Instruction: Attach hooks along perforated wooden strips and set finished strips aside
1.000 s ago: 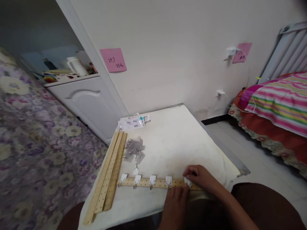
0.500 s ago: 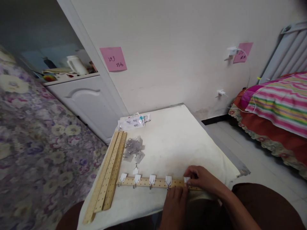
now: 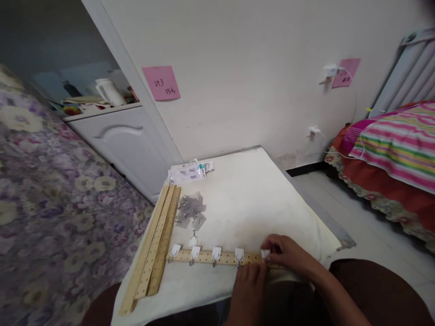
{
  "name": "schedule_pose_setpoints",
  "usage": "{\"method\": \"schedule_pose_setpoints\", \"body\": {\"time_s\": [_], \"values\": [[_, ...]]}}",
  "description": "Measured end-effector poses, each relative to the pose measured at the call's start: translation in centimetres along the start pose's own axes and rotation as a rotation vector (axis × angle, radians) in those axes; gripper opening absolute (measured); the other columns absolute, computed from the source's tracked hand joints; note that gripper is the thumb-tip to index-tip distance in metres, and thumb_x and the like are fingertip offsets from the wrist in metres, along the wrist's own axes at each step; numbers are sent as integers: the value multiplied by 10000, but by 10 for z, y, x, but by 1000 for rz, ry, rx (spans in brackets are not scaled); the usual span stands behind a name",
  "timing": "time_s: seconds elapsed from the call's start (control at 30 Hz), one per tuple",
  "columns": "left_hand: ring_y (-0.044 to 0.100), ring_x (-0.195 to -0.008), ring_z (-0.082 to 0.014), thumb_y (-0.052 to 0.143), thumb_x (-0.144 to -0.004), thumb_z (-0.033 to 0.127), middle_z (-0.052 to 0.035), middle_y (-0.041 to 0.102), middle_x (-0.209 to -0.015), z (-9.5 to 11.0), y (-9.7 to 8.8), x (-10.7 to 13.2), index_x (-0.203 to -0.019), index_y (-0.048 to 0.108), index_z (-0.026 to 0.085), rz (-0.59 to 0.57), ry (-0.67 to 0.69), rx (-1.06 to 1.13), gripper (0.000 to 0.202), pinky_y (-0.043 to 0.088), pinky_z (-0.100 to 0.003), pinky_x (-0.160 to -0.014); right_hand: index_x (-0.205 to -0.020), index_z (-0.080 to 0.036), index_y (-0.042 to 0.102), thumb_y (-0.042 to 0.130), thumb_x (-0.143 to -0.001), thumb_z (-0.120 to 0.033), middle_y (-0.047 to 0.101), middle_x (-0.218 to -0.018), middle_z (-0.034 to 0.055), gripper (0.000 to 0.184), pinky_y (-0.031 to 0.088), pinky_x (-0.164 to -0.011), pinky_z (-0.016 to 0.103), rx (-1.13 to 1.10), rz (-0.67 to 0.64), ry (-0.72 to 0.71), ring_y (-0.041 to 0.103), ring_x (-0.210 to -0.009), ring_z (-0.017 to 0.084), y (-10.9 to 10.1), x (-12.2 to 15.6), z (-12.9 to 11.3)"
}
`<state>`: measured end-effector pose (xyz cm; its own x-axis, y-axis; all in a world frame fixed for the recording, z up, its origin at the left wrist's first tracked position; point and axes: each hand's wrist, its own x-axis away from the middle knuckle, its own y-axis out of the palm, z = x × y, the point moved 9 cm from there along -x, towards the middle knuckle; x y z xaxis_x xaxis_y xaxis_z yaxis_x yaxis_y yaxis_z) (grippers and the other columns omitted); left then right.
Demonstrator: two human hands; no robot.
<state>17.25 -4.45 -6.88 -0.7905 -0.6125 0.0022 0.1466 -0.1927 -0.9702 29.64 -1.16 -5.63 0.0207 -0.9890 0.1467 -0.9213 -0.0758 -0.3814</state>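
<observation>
A perforated wooden strip (image 3: 226, 258) lies across the front of the cloth-covered table (image 3: 244, 190), with several white hooks in a row along it. At its right end my right hand (image 3: 285, 253) is closed, thumb and fingers pinching a white hook (image 3: 265, 254). My left hand (image 3: 249, 278) is at the strip's near edge, fingers bent over it just below another white hook (image 3: 239, 254); its thumb is hidden. One loose white hook (image 3: 193, 240) lies behind the strip. Further back is a pile of hooks on clear backings (image 3: 190, 209).
Several long perforated wooden strips (image 3: 158, 244) lie along the table's left side. Packaged hooks (image 3: 186, 172) sit at the back left corner. A wall rises behind the table, a floral curtain (image 3: 68, 203) hangs at left, and a bed (image 3: 401, 140) stands at right.
The view has shifted very slightly. Both hands stay in place on the strip and the hook, and no object has visibly moved.
</observation>
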Motion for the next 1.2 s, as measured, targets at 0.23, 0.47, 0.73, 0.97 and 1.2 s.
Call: {"method": "schedule_pose_setpoints", "body": {"time_s": [0.23,0.47,0.73,0.97,1.2], "values": [[540,-972,-246,511,-856,78,-108,610,-1117,0,-1,1,-1345,417,150,53,9,-37,504,476,-424,-859,-821,-174,666,652,-628,-159,559,-624,-43,194,362,-560,228,-43,-16,26,503,-605,122,2,-1,1],[545,-960,-256,537,-835,52,-119,617,-1111,3,-1,0,-1329,417,114,58,42,-71,512,492,-424,-829,-778,-161,661,659,-604,-153,542,-601,-51,173,358,-563,231,-110,-42,59,499,-594,120,5,-4,5],[551,-903,-242,543,-842,60,-100,628,-1050,0,5,1,-1308,430,124,126,68,-127,484,501,-409,-784,-790,-163,658,653,-617,-157,537,-564,-60,173,337,-533,221,-155,-97,26,478,-556,109,9,-6,5],[548,-975,-241,528,-850,45,-119,626,-1111,-3,9,-1,-1338,408,117,40,45,-88,507,486,-404,-870,-909,-192,662,686,-651,-228,622,-724,-20,262,415,-600,238,-154,-145,-12,549,-664,140,7,-1,-6],[547,-1005,-259,521,-796,36,-155,614,-1146,4,-8,6,-1372,363,112,86,108,33,603,483,-426,-901,-995,-202,653,574,-800,-379,666,-849,29,274,463,-721,305,-137,172,-67,598,-794,193,-51,1,6]]}}
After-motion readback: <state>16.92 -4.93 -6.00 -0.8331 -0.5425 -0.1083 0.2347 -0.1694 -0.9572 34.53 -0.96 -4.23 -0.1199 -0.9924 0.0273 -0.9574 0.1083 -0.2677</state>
